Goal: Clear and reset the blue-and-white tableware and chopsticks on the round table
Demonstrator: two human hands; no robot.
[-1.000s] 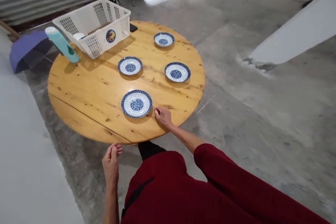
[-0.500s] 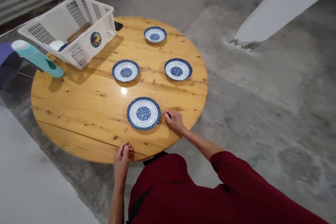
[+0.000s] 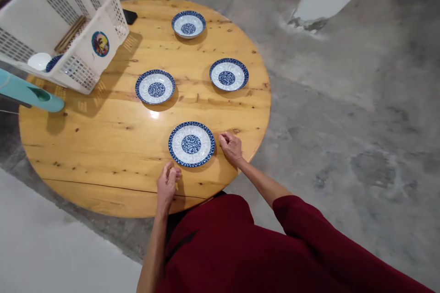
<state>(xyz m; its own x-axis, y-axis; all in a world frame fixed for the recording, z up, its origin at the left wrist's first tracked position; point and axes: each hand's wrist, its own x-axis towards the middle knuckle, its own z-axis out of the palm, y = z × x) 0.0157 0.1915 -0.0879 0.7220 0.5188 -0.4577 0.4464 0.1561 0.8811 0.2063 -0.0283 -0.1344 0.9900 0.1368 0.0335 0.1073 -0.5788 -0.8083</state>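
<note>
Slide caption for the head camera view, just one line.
Left hand and right hand beside the nearest plate of four on a round wooden table.

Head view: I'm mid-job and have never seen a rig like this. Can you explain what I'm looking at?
There is no machine here: a camera worn on a person's head looks forward and down at their two bare hands. On the round wooden table lie four blue-and-white plates. The nearest plate has the left hand at its near left and the right hand, loosely curled, at its right. Neither hand visibly holds anything. Farther off, toward the left, are a white basket with brown sticks inside and a turquoise object I can't identify.
</note>
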